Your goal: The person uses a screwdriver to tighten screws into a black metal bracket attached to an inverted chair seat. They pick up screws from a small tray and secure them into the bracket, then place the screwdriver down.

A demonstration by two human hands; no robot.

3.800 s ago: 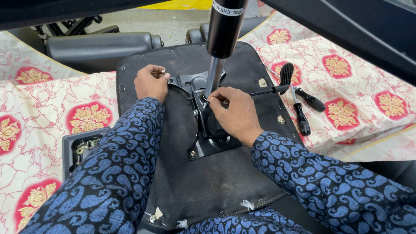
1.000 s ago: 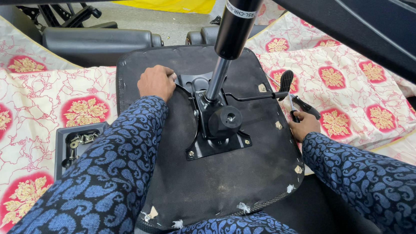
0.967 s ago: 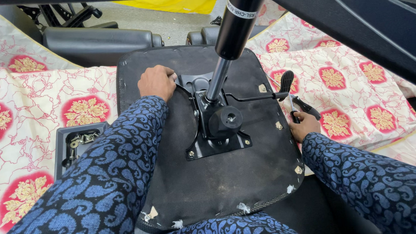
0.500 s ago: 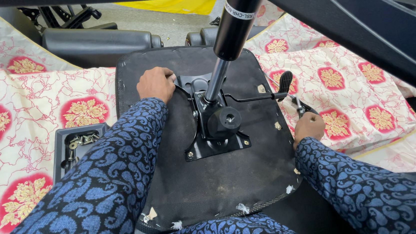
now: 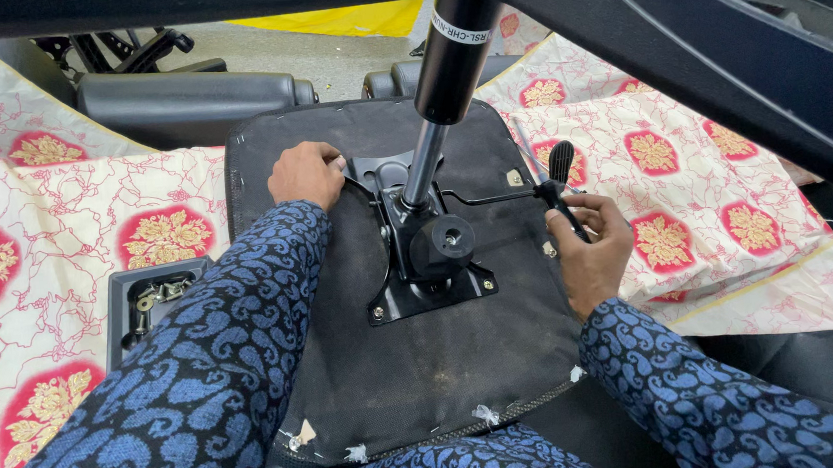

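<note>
**Black seat pan upside down, a hand on each side**

Black fabric covers the underside of the seat (image 5: 418,364), which lies upturned across the person's lap, its near edge frayed with bits of white stuffing. A metal plate (image 5: 430,273) is mounted at its middle, with a round black knob (image 5: 443,245) on top. From the plate a gas cylinder (image 5: 442,71) rises, thin and silver low down, thick and black above, towards the dark chair base (image 5: 722,47) that crosses the top of the view.

The left hand (image 5: 306,173) rests curled at the plate's far left corner, fingers bent down onto the seat and the metal; whether it grips anything there cannot be told. The right hand (image 5: 594,249) sits at the seat's right edge, fingers closed around a slim black tool (image 5: 568,219) that points up and away. Just above that hand is the black paddle end of a lever (image 5: 561,161), whose thin rod runs back to the plate. The two hands are well apart, one on each side of the cylinder. Both sleeves are blue with a paisley pattern.

A cream cloth (image 5: 67,254) with red and gold flowers lies under everything. On it, left of the seat, a dark tray (image 5: 120,290) holds small metal fittings. Black padded chair parts (image 5: 183,94) lie beyond the seat.
</note>
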